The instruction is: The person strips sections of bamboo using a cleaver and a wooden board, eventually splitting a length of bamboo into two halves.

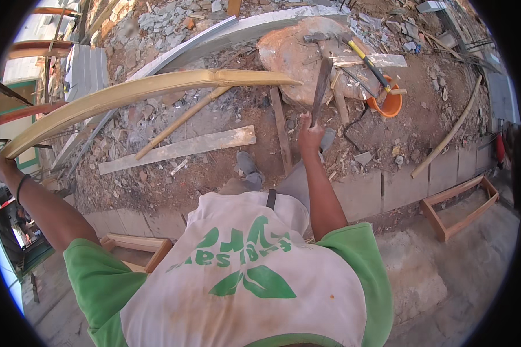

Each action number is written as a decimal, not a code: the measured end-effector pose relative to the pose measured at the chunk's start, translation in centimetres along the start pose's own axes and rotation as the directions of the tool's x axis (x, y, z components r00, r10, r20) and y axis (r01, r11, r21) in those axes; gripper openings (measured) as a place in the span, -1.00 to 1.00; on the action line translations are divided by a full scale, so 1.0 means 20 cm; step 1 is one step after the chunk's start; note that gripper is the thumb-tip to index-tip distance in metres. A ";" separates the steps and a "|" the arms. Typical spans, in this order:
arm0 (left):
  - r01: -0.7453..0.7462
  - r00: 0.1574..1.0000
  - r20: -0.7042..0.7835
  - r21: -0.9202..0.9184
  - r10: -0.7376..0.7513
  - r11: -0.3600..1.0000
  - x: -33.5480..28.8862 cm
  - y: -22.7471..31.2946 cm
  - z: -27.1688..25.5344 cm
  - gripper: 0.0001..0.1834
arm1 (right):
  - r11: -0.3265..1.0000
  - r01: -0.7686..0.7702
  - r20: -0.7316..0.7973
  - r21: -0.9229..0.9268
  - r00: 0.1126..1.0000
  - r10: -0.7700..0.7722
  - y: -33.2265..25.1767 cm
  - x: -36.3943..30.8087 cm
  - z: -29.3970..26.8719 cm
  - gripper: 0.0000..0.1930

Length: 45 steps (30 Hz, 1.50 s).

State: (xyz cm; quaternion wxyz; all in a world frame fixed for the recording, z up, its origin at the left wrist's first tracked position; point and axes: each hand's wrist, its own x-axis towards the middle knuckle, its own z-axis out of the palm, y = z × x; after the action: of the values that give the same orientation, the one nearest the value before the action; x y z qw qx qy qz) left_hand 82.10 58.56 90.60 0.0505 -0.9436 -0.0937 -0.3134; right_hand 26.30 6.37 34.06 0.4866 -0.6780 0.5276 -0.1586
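Bamboo strip [139, 92] in left grip [3, 168]

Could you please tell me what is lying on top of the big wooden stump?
On the stump lie a yellow-handled hammer, a flat board and wood offcuts. The raised blade in the right hand covers part of it.

Open ground is left between the flat plank [179, 149] and the upright board [281, 132]. Passage rightward is blocked by the stump [298, 55], hammer [367, 61] and orange bucket [391, 104]; overhead, by the long bamboo strip [139, 92].
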 end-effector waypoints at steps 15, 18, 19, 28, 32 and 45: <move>0.275 0.957 0.284 -0.953 -0.064 -0.130 -0.42 -0.09 0.09 -0.59 | 0.971 0.098 0.157 -0.219 0.986 -0.064 0.29 0.06 -0.12 -0.67; 0.137 0.971 0.202 -0.906 -0.125 -0.399 -0.73 0.13 -0.07 -0.54 | 0.999 -0.032 0.118 0.040 0.993 0.027 0.24 -0.01 -0.14 -0.66; 0.058 0.973 0.132 -0.933 -0.188 -0.356 -0.89 0.23 -0.19 -0.47 | 0.985 -0.102 0.127 0.141 0.988 0.084 0.25 -0.04 -0.12 -0.65; -0.019 0.967 0.211 -0.500 -0.143 -0.866 -1.36 -0.40 0.17 -0.02 | 0.966 -0.040 0.034 0.256 0.999 0.032 -0.20 -0.45 0.00 -0.52; 0.001 0.965 0.229 -0.494 -0.129 -0.869 -1.46 -0.45 0.30 0.04 | 0.982 0.094 -0.063 0.162 0.994 -0.084 -0.32 -0.53 -0.05 -0.56; -0.043 0.997 -0.080 -0.621 0.008 -0.783 -0.62 -0.92 -0.17 -0.50 | 0.922 0.274 -0.004 0.273 0.959 -0.284 -0.95 -0.82 -0.25 -0.61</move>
State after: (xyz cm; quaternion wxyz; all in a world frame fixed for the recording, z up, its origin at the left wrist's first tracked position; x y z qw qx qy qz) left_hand 66.45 74.21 86.54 -0.8605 -0.3591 0.3020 -0.1985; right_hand 26.88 17.57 57.15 0.5565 -0.6758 0.3904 -0.2848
